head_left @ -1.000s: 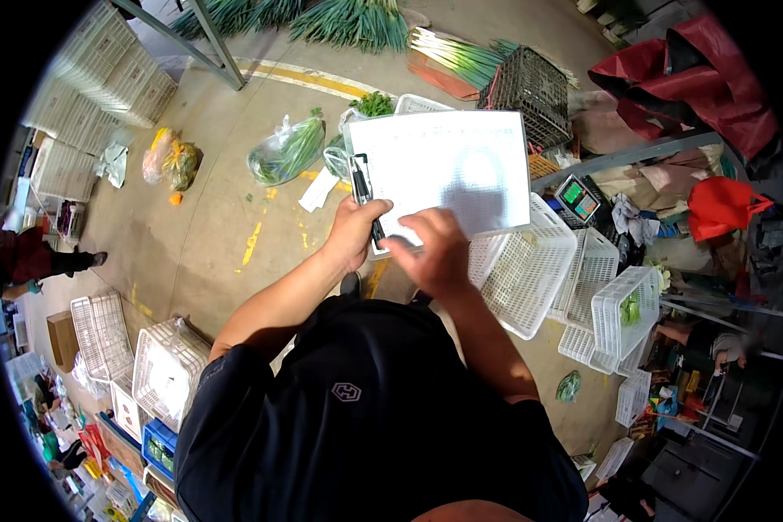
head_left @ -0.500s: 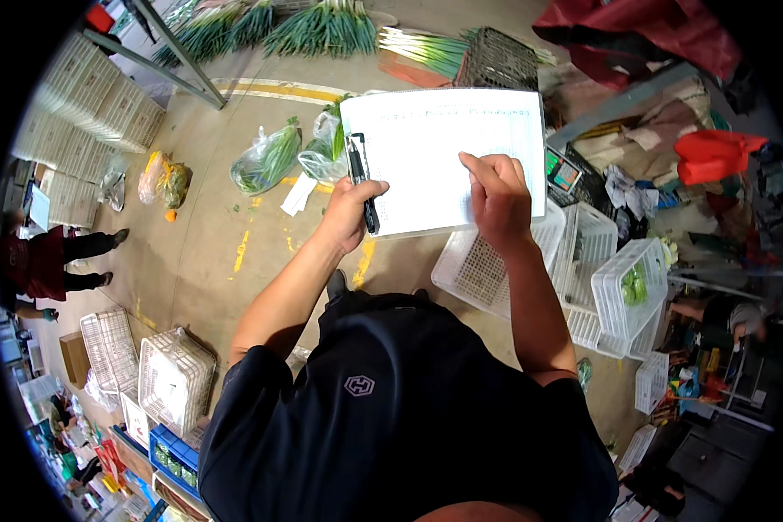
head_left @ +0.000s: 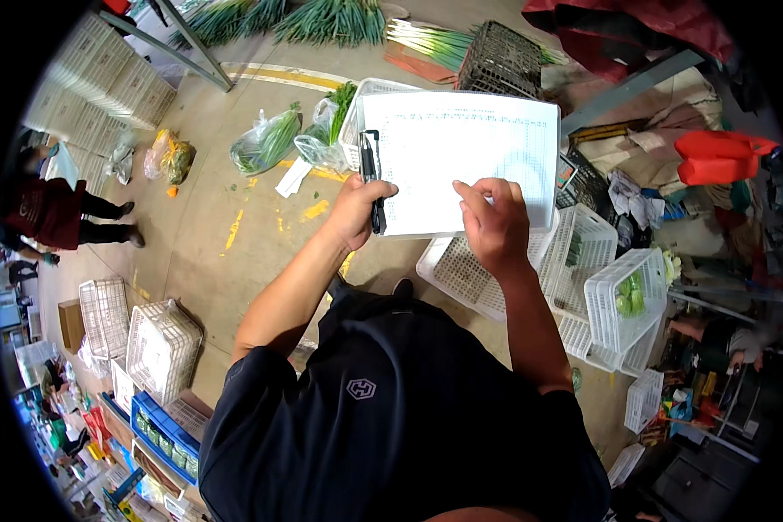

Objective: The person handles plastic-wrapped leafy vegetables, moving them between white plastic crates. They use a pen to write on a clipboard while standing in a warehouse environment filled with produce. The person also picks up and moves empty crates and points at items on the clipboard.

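A clipboard with a white printed sheet (head_left: 435,165) is held up in front of me, tilted slightly. My left hand (head_left: 358,209) grips its left edge, the thumb lying across the front by the black clip (head_left: 371,161). A dark pen seems tucked along that clip. Over the sheet's lower right part is my right hand (head_left: 498,222), with the index finger extended toward the rows and the other fingers partly bent. Nothing shows in its fingers; whether the fingertip touches the paper I cannot tell.
White plastic crates (head_left: 461,277) stand right of my feet, one with green vegetables (head_left: 631,296). Bagged greens (head_left: 268,146) lie on the floor ahead, near green onions (head_left: 335,22). A person in a dark red apron (head_left: 48,213) stands at left, near stacked crates (head_left: 104,74).
My right fingertip has moved down and left across the sheet. The clipboard sits slightly further right in view. The person at left has shifted, and a white crate shows behind the clipboard.
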Demonstrator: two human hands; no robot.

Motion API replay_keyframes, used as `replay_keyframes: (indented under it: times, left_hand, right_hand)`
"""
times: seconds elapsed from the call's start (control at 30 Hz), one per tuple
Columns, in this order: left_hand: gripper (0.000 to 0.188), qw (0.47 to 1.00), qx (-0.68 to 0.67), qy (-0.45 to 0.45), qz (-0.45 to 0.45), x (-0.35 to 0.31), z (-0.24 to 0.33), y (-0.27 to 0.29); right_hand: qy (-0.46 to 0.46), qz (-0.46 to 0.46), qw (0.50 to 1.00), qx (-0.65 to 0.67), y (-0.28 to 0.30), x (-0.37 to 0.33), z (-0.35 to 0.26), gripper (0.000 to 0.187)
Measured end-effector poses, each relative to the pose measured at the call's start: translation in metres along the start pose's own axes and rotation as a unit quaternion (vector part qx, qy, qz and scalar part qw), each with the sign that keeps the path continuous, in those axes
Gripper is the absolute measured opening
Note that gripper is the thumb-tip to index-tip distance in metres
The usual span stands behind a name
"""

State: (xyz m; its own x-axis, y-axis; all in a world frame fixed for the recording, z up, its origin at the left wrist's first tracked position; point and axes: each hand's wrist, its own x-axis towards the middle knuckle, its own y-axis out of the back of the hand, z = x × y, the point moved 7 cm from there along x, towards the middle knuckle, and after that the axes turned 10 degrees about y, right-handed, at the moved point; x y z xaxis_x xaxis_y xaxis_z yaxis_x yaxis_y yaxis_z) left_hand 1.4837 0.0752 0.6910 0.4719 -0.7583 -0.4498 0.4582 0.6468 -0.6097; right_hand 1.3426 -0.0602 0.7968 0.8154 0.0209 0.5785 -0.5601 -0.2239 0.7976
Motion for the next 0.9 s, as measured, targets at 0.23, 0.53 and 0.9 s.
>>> replay_keyframes:
  times: [0.23,0.53,0.9]
  left_hand:
    - [0.04,0.999,0.012,-0.028,0.027,-0.021,0.006,0.02]
    - [0.036,0.996,-0.001,-0.071,0.045,-0.049,0.027,0.065]
    - [0.035,0.998,0.005,-0.058,0.028,-0.077,0.042,0.1]
  right_hand:
    - [-0.029,-0.054,0.998,0.012,-0.017,0.017,-0.015,0.047]
    - [-0.008,-0.096,0.995,0.012,-0.044,0.051,-0.054,0.061]
    - [-0.02,-0.119,0.993,-0.007,-0.063,0.066,-0.096,0.078]
